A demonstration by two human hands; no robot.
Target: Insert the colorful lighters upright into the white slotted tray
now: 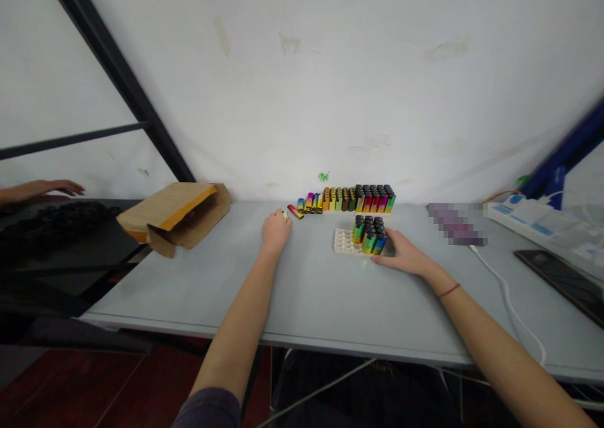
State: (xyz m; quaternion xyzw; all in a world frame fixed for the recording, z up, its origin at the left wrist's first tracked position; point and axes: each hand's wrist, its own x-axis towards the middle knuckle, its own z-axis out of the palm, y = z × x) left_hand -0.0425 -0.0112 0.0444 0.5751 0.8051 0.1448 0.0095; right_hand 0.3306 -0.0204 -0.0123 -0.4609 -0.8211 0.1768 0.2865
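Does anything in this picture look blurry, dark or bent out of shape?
Head view: soft, even light on the wall and table, the floor dark; head view: fine detail on the lighters is smeared; head view: the phone at right looks stretched, probably by a wide lens; head view: blocky squares obscure a purplish thing.

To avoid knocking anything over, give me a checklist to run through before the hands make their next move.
1. Right hand beside the part-filled tray: ok, at its right end.
2. Lighters in that tray standing upright: ok.
3. Bare holes within that tray: ok, visible at its left end.
4. Left hand holding a lighter: cannot tell; something pale shows at its fingertips.
5. Loose lighters standing upright: not ok, they lie on their sides.
6. Cardboard box apart from both hands: ok, off to the left.
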